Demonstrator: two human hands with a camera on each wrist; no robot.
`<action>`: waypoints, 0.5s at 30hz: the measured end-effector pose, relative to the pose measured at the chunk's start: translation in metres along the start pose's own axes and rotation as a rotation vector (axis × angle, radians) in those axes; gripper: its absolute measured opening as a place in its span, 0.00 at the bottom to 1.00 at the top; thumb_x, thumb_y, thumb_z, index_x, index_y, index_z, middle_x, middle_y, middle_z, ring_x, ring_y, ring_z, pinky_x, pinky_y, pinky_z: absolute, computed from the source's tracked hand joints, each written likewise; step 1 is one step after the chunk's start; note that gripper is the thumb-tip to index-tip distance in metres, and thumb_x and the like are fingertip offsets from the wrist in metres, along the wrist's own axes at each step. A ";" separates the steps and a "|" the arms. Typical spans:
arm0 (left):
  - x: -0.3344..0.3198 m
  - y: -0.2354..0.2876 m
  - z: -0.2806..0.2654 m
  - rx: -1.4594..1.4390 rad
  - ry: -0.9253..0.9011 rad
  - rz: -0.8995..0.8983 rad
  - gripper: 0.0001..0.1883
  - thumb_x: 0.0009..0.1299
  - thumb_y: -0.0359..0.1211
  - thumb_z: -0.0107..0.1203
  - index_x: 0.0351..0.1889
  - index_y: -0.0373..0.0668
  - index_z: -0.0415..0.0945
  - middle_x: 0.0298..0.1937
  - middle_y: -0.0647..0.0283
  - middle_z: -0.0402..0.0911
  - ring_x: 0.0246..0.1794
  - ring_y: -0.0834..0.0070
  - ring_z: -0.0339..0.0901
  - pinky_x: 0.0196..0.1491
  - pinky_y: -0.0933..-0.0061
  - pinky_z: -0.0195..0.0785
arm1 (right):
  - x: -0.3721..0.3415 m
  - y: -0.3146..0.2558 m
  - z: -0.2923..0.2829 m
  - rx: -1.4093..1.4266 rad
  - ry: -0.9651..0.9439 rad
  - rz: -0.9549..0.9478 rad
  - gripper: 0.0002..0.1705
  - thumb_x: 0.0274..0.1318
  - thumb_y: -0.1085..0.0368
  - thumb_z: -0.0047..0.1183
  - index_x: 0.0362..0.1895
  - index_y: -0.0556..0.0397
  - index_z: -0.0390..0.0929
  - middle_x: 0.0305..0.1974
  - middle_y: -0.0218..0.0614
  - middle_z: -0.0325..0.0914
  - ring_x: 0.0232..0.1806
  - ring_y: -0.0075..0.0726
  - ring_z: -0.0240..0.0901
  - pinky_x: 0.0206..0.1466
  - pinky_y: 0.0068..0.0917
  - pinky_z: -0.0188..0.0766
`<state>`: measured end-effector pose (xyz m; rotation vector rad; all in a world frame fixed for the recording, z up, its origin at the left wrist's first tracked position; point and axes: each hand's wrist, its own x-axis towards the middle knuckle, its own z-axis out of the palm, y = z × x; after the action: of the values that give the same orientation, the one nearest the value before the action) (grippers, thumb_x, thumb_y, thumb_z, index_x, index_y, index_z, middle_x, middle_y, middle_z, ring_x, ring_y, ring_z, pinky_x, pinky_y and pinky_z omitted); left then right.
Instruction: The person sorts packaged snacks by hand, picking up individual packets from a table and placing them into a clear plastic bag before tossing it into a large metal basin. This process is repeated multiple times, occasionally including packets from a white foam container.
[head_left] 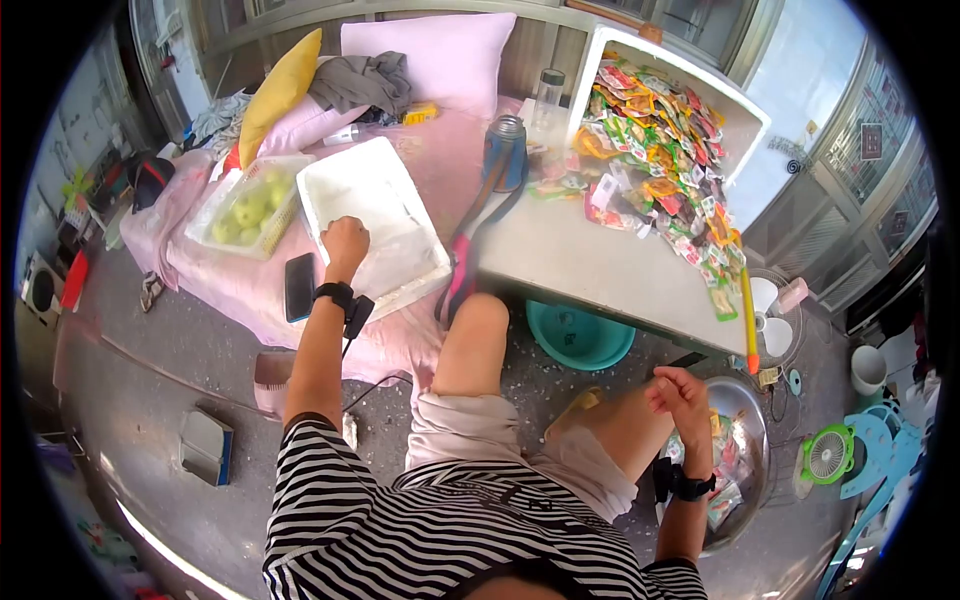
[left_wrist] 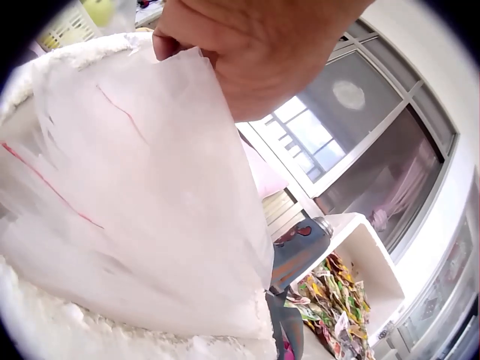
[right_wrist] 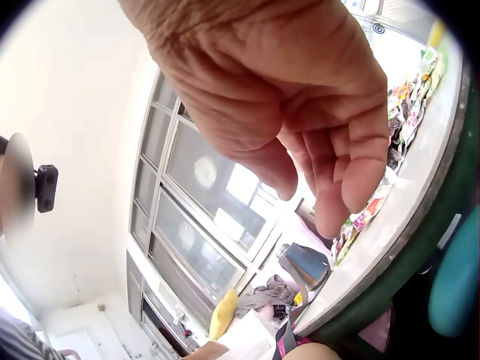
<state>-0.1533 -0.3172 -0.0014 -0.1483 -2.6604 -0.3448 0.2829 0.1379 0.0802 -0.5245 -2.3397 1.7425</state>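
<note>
My left hand (head_left: 346,243) reaches over a white foam box (head_left: 418,290) on the pink-covered bed. In the left wrist view its curled fingers pinch the edge of a translucent white plastic bag (left_wrist: 157,187) with thin red lines on it. The bag spreads across the inside of the box. My right hand (head_left: 683,398) hangs beside my knee, above a metal basin (head_left: 763,450) with small packets (head_left: 730,470) in it. Its fingers are loosely bent, with nothing between them, and its palm shows in the right wrist view.
A tipped foam box (head_left: 745,140) spills colourful packets (head_left: 660,130) onto the table (head_left: 610,255). A basket of green fruit (head_left: 245,210) and a phone (head_left: 299,287) lie left of my left hand. A blue bottle (head_left: 507,150) stands beside the table; a teal basin (head_left: 580,340) sits below.
</note>
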 end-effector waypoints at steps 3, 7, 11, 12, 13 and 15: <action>-0.001 0.000 -0.011 -0.189 0.172 -0.025 0.06 0.51 0.34 0.61 0.22 0.42 0.82 0.24 0.55 0.81 0.30 0.53 0.79 0.35 0.56 0.72 | -0.001 0.004 -0.002 0.003 -0.017 0.010 0.14 0.66 0.64 0.50 0.50 0.59 0.77 0.30 0.35 0.82 0.27 0.23 0.76 0.31 0.20 0.74; -0.005 0.013 -0.029 -0.303 0.154 -0.084 0.08 0.49 0.35 0.63 0.22 0.40 0.79 0.25 0.54 0.81 0.30 0.53 0.79 0.36 0.56 0.72 | 0.006 0.008 0.001 0.021 -0.037 -0.020 0.14 0.66 0.64 0.50 0.50 0.59 0.77 0.30 0.35 0.81 0.27 0.23 0.76 0.31 0.20 0.74; -0.009 0.030 -0.042 -0.301 0.082 -0.089 0.11 0.51 0.36 0.64 0.23 0.39 0.77 0.26 0.52 0.81 0.30 0.51 0.79 0.36 0.55 0.70 | 0.008 0.003 0.012 0.052 -0.069 -0.029 0.13 0.66 0.65 0.50 0.49 0.60 0.76 0.30 0.35 0.81 0.27 0.22 0.76 0.32 0.18 0.74; -0.011 0.035 -0.045 -0.303 0.059 -0.092 0.12 0.53 0.36 0.64 0.23 0.38 0.76 0.26 0.52 0.81 0.30 0.51 0.79 0.36 0.54 0.70 | 0.006 0.002 0.014 0.067 -0.077 -0.026 0.13 0.66 0.65 0.50 0.49 0.61 0.76 0.31 0.35 0.81 0.28 0.21 0.76 0.32 0.17 0.74; -0.012 0.036 -0.042 -0.313 0.104 -0.069 0.12 0.54 0.36 0.64 0.23 0.38 0.76 0.25 0.51 0.80 0.30 0.50 0.78 0.36 0.54 0.70 | 0.004 0.002 0.014 0.081 -0.075 -0.026 0.13 0.66 0.65 0.50 0.49 0.60 0.77 0.31 0.35 0.81 0.28 0.21 0.76 0.32 0.17 0.74; -0.011 0.032 -0.033 -0.341 0.197 -0.021 0.13 0.58 0.37 0.62 0.24 0.37 0.76 0.25 0.50 0.80 0.30 0.49 0.78 0.36 0.53 0.69 | 0.001 0.003 0.014 0.105 -0.069 -0.031 0.13 0.66 0.64 0.51 0.49 0.59 0.77 0.31 0.34 0.82 0.28 0.20 0.76 0.32 0.16 0.73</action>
<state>-0.1248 -0.2952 0.0292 -0.1822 -2.3917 -0.7780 0.2777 0.1271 0.0731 -0.4161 -2.2724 1.8855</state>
